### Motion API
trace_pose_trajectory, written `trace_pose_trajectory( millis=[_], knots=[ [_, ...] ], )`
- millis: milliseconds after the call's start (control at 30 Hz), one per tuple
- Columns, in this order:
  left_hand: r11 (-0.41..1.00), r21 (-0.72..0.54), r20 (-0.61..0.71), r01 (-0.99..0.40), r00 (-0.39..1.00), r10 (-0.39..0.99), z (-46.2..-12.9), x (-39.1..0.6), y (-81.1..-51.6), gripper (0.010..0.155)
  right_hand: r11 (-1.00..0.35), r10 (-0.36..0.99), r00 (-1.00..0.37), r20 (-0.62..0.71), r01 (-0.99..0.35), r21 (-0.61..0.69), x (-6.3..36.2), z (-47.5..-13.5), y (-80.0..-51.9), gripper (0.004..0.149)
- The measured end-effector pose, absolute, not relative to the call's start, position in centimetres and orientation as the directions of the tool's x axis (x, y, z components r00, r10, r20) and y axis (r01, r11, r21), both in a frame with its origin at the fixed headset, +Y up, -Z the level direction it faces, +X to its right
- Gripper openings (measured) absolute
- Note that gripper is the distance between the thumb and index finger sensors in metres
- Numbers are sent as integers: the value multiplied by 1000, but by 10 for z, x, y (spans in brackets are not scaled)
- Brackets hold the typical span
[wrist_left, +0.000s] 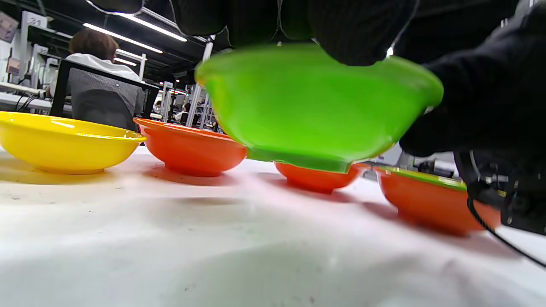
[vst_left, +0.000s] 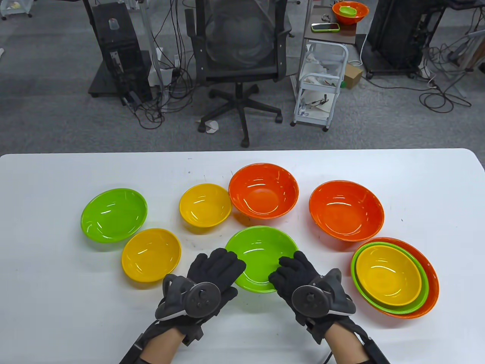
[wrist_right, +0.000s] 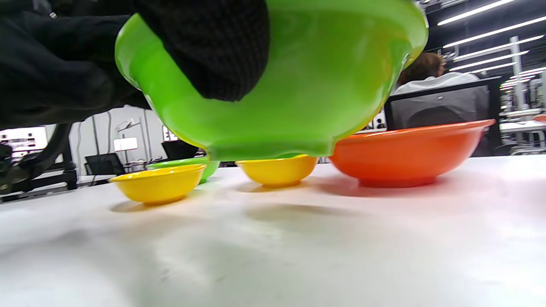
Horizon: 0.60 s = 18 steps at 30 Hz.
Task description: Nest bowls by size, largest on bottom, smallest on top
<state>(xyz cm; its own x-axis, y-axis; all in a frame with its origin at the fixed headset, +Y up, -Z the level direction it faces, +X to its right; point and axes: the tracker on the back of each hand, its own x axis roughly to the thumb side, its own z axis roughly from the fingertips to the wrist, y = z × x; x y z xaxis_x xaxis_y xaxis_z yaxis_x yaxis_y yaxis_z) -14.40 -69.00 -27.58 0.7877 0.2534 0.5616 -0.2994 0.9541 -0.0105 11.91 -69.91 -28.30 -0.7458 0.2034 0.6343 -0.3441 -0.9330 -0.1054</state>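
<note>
While both hands close on its near rim, the green bowl [vst_left: 261, 258] hangs clear of the white table [vst_left: 57, 303], as both wrist views show its base in the air with a shadow beneath. The left hand [vst_left: 212, 276] grips the bowl's left edge, its fingers [wrist_left: 358, 34] curling over the rim, and the right hand [vst_left: 303, 280] grips the right edge, a gloved finger [wrist_right: 213, 51] pressed against the outer wall. Just to the left of the left hand sits a yellow bowl [vst_left: 150, 254], and beyond that, farther left, a second green bowl [vst_left: 113, 214]. Ahead of the left hand, past the held bowl, stands a smaller yellow bowl [vst_left: 205, 205], with an orange bowl [vst_left: 263, 196] just beside it. Ahead of the right hand lies another orange bowl [vst_left: 346, 210]. Just to the right of the right hand rests a nested stack [vst_left: 395, 276]: orange at the bottom, green inside it, yellow on top.
</note>
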Motion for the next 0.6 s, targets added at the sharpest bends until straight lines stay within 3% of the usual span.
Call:
trace_pose_trajectory(
  millis=[267,400,600],
  knots=[
    [938,-28,454,-345,832,319,-293,-178,-695,69,-896,213,-863,457,-360,-262,164,-311,-682,40],
    [934,-42,405,-355,849,341,-298,-191,-699,69,-856,331,-894,301,-419,-303,186,-332,-674,41],
    [923,-76,368,-378,850,378,-304,-198,-705,68,-881,324,-945,32,-314,-353,199,-367,-665,41]
  ],
)
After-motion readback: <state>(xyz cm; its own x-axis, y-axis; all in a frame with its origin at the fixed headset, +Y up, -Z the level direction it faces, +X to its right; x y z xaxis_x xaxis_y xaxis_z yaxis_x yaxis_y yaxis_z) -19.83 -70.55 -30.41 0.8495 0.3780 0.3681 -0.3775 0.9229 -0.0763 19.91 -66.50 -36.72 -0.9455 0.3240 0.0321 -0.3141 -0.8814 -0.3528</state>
